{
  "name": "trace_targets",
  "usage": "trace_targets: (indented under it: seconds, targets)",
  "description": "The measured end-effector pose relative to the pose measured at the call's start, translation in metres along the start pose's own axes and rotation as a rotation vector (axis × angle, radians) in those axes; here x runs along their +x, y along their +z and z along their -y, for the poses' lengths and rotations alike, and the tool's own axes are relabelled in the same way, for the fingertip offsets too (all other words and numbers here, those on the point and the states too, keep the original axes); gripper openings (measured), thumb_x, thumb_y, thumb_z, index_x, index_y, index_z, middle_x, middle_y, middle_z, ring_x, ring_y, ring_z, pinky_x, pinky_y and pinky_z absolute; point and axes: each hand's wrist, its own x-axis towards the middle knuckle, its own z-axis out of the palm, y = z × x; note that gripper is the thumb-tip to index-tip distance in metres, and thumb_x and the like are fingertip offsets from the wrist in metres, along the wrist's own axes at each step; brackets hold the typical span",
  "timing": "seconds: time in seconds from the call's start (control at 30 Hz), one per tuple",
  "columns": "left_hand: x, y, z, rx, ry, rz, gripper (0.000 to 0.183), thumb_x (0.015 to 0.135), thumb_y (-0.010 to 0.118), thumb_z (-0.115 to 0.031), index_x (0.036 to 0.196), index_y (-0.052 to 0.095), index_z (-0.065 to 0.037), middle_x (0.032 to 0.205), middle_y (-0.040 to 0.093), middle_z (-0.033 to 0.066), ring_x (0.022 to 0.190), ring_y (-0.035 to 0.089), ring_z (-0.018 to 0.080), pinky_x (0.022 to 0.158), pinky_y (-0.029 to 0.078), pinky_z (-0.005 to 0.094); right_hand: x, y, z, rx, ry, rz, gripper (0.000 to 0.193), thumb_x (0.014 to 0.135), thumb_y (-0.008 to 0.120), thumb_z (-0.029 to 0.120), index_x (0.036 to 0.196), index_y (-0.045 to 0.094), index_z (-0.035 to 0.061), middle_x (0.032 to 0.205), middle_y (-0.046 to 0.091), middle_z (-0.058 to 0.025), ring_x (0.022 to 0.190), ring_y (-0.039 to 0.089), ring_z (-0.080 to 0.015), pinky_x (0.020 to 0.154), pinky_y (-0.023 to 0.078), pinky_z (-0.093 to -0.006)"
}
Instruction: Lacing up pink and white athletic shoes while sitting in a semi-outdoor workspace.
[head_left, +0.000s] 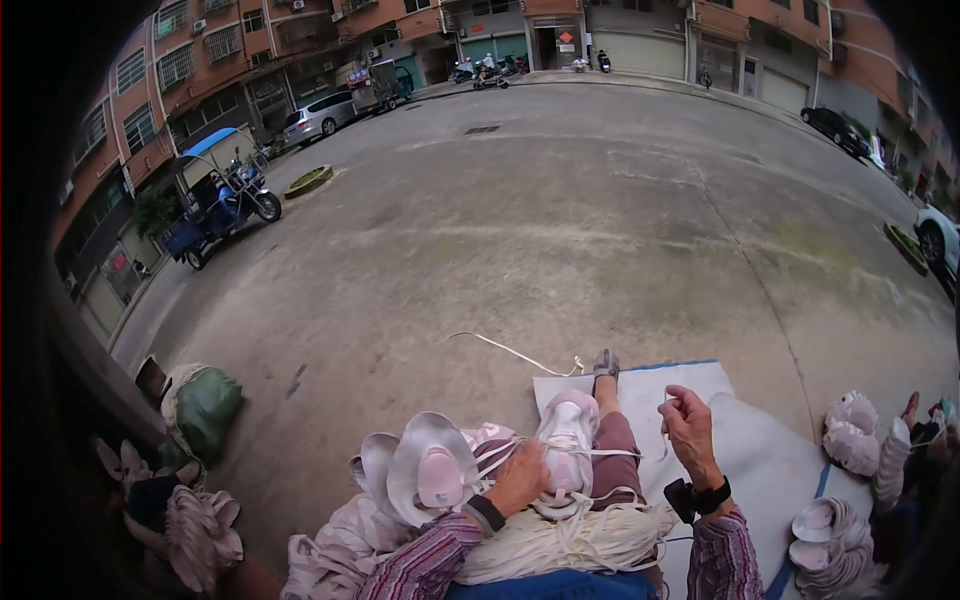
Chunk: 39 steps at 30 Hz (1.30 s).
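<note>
A pink and white sneaker point(568, 425) lies across my lap with its toe pointing away. Beside its left edge my left hand point(520, 478) is closed where strands of white shoelace meet the fingers; its fingertips are partly hidden. My right hand point(689, 430) is raised to the right of the sneaker, thumb and fingertips pinching the shoelace point(625, 454), which runs from the sneaker toward it. Below the sneaker a thick bundle of cream laces point(570, 545) rests on my lap. Left of my left hand stands a stack of pale shoes point(430, 470) with pink insoles.
A white sheet point(765, 465) covers the ground at my right. More shoe stacks point(835, 540) and part of another person are at the right edge. At left are a green sack point(207, 410) and more shoe parts point(200, 535). A loose lace point(510, 350) trails on the concrete; a three-wheeler point(220, 200) is parked beyond.
</note>
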Motion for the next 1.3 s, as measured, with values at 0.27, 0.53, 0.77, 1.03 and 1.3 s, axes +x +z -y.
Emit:
trace_targets:
  seconds: [0.27,0.53,0.77,1.03,1.3]
  targets:
    - [0.003,0.006,0.009,0.068,0.025,0.022,0.027,0.08,0.052,-0.012,0.101,0.048,0.004,0.088,0.058,0.0272,0.082,0.058,0.0433,0.072,0.046,0.0506,-0.022,0.075,-0.063,-0.423,-0.268,0.559,0.019,0.083,0.053,0.015,0.081,0.066,0.0011,0.072,0.063,-0.0209,0.067,0.061,-0.0354,0.063,0.048,-0.0419]
    - [0.006,0.009,0.005,0.142,0.148,-0.014,0.025,0.078,0.052,-0.006,0.101,0.047,0.0,0.086,0.058,0.0235,0.078,0.06,0.0405,0.067,0.049,0.0483,-0.002,0.102,-0.099,-0.575,-0.369,0.424,0.023,0.084,0.052,0.017,0.072,0.065,0.0018,0.068,0.062,-0.0209,0.064,0.062,-0.0386,0.063,0.05,-0.0469]
    - [0.014,0.003,-0.003,0.322,0.234,0.057,0.019,0.079,0.052,-0.004,0.098,0.048,-0.002,0.079,0.058,0.0214,0.071,0.062,0.039,0.06,0.05,0.0457,-0.016,0.106,-0.106,-0.587,-0.418,0.438,0.017,0.083,0.056,0.014,0.074,0.061,0.0015,0.073,0.058,-0.0193,0.071,0.058,-0.0362,0.067,0.047,-0.0436]
    - [0.019,-0.002,-0.013,0.378,0.264,0.082,0.012,0.082,0.05,-0.005,0.093,0.05,-0.002,0.078,0.058,0.0204,0.068,0.062,0.0377,0.057,0.05,0.0454,-0.025,0.098,-0.087,-0.527,-0.408,0.41,0.015,0.083,0.058,0.014,0.077,0.061,0.0006,0.078,0.058,-0.0193,0.072,0.058,-0.0362,0.068,0.047,-0.043]
    - [0.026,0.003,-0.01,0.527,0.299,0.107,0.01,0.082,0.051,-0.009,0.086,0.056,-0.002,0.093,0.053,0.0171,0.078,0.061,0.0331,0.064,0.051,0.0409,-0.026,0.101,-0.08,-0.384,-0.432,0.381,0.015,0.084,0.056,0.013,0.079,0.06,-0.0004,0.079,0.056,-0.0225,0.074,0.057,-0.0396,0.066,0.047,-0.0463]
